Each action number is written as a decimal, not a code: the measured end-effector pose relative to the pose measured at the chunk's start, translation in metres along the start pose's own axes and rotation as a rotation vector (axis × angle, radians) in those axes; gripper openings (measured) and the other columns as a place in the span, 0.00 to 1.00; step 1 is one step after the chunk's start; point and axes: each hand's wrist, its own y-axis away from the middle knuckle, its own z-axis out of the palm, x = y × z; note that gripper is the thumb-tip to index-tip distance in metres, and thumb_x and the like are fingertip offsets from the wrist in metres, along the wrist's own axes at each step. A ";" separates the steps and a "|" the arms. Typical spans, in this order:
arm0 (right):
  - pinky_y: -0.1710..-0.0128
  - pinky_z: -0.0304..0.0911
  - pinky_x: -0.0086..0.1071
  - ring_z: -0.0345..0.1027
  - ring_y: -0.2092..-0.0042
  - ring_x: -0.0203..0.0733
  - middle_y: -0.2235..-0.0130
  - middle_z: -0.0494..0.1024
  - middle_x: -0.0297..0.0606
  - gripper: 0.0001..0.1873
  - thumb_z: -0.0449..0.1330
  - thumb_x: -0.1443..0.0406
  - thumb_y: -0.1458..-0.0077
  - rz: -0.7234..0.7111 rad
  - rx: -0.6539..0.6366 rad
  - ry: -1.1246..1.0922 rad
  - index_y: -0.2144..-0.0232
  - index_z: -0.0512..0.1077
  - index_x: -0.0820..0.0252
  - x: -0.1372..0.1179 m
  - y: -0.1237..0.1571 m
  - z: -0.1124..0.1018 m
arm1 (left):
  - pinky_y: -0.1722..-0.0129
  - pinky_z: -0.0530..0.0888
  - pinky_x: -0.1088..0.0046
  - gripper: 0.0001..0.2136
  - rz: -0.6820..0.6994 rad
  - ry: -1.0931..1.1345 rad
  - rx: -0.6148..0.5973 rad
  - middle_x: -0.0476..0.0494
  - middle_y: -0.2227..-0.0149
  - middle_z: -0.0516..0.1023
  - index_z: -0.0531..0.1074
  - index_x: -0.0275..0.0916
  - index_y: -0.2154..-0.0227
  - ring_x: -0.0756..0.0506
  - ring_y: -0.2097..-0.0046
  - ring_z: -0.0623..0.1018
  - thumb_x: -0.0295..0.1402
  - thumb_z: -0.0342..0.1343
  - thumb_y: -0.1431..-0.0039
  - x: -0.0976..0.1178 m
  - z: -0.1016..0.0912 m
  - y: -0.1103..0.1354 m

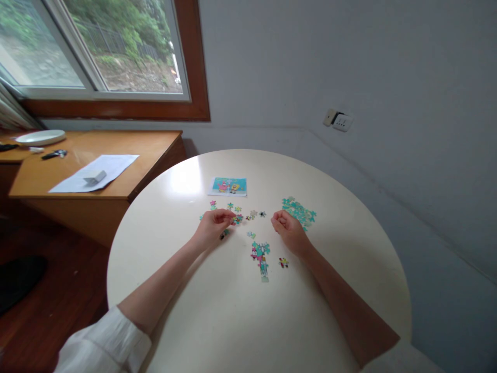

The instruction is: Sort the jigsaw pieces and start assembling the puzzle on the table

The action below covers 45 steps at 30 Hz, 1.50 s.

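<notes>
My left hand (pixel 215 226) is over the left part of the round table, its thumb and fingers pinched on a colourful jigsaw piece (pixel 238 219) among loose pieces. My right hand (pixel 290 232) rests beside a heap of green jigsaw pieces (pixel 298 211), with its fingers curled in; whatever may be inside them is hidden. Between my forearms lies a joined section of puzzle (pixel 262 255), with green, pink and white parts. A red and yellow jigsaw piece (pixel 283 262) lies to its right. A pale green piece (pixel 251 234) sits just above the section, and a dark piece (pixel 263 214) lies between my hands.
A picture card (pixel 229 186) with two cartoon figures lies toward the far side of the white round table (pixel 240 331). At left stands a wooden desk (pixel 155 150) with a paper sheet (pixel 112 163) and a white plate (pixel 41 137). A wall socket (pixel 342 122) is at right.
</notes>
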 end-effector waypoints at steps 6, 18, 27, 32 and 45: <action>0.81 0.45 0.27 0.48 0.80 0.30 0.83 0.55 0.24 0.08 0.53 0.60 0.53 -0.002 -0.017 0.008 0.75 0.59 0.58 0.000 0.000 -0.001 | 0.68 0.73 0.72 0.07 -0.007 -0.065 -0.018 0.44 0.76 0.78 0.75 0.34 0.72 0.48 0.70 0.77 0.28 0.57 0.57 0.000 0.001 0.000; 0.79 0.53 0.27 0.56 0.78 0.32 0.80 0.63 0.28 0.05 0.53 0.64 0.54 -0.066 -0.052 0.125 0.71 0.65 0.59 -0.007 0.004 0.000 | 0.65 0.75 0.71 0.10 -0.044 -0.006 -0.094 0.41 0.68 0.80 0.76 0.34 0.70 0.47 0.68 0.79 0.31 0.60 0.58 0.001 0.005 0.004; 0.71 0.62 0.31 0.65 0.73 0.37 0.74 0.74 0.36 0.08 0.54 0.63 0.51 -0.135 -0.070 0.187 0.70 0.71 0.59 -0.024 0.010 0.002 | 0.65 0.75 0.68 0.14 -0.086 0.092 -0.165 0.43 0.72 0.79 0.73 0.34 0.74 0.46 0.70 0.79 0.38 0.65 0.63 0.006 0.010 0.009; 0.69 0.62 0.30 0.66 0.71 0.36 0.72 0.75 0.36 0.09 0.56 0.63 0.51 -0.184 -0.125 0.206 0.67 0.73 0.59 -0.036 0.017 0.007 | 0.68 0.75 0.70 0.12 -0.107 0.138 -0.220 0.46 0.78 0.77 0.71 0.34 0.77 0.49 0.74 0.77 0.36 0.65 0.63 0.011 0.016 0.015; 0.71 0.59 0.27 0.64 0.73 0.33 0.74 0.75 0.34 0.13 0.56 0.69 0.53 -0.125 -0.342 0.200 0.64 0.74 0.60 -0.046 0.022 0.011 | 0.74 0.70 0.76 0.08 -0.147 0.121 -0.277 0.51 0.83 0.73 0.68 0.35 0.79 0.51 0.78 0.74 0.31 0.62 0.61 0.005 0.028 0.022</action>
